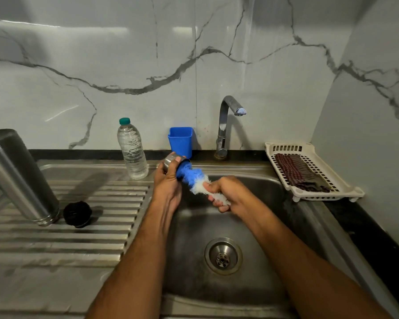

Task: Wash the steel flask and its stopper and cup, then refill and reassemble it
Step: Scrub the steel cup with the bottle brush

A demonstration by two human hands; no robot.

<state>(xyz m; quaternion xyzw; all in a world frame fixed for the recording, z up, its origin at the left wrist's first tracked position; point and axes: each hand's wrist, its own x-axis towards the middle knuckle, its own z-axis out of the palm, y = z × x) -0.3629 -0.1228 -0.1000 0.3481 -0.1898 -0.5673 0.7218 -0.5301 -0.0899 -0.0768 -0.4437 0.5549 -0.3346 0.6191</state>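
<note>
My left hand (167, 183) grips the small steel cup (171, 161), tilted on its side above the sink's left rim. A blue and white bristle brush (195, 178) is pushed into the cup's mouth, and my right hand (224, 192) is closed around the brush's white end. The tall steel flask (16, 173) stands upside down on the ribbed drainboard (55, 238) at the far left. Its black stopper (77, 214) lies on the drainboard just right of the flask.
A clear plastic water bottle (132, 149) with a green cap stands behind the drainboard. A blue holder (180, 141) sits by the wall, next to the tap (226, 125), which runs no water. A white rack (309, 171) with a checked cloth lies right of the sink basin (224, 256).
</note>
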